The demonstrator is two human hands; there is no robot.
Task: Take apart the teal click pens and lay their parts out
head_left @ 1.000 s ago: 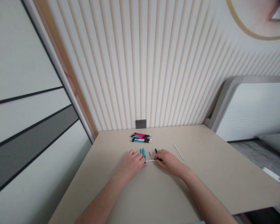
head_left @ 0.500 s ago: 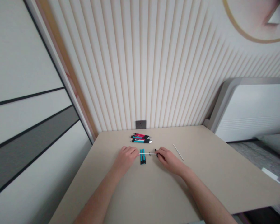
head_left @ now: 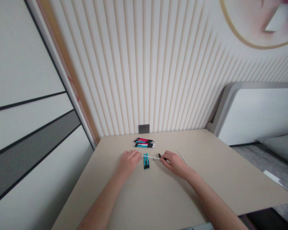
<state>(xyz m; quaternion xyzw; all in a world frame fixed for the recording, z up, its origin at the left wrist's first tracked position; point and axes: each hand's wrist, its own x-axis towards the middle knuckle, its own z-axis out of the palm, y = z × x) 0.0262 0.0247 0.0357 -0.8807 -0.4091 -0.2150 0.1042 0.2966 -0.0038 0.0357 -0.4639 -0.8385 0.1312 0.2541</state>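
A thin white pen refill point(head_left: 150, 157) spans the gap between my hands. Its left end is pinched in the closed fingers of my left hand point(head_left: 130, 160), and its right end meets the curled fingers of my right hand point(head_left: 174, 163). Under or just past the right fingers a small black pen part point(head_left: 159, 155) shows, partly hidden. Below the refill, two blue-and-black pen barrels point(head_left: 146, 163) lie side by side on the table. A tiny dark piece point(head_left: 153, 159), too small to make out, lies between them and my right hand.
Behind my hands, several pens point(head_left: 144, 142) in red, blue, white and black lie in a pile on the beige table point(head_left: 144, 198). Another white refill point(head_left: 181, 156) rests to the right of my right hand. A dark wall socket point(head_left: 144, 128) sits above the table's back edge.
The refill now slants slightly down to the right, where it was nearly level. More of the black part shows beside my right fingers. The view has shifted slightly.
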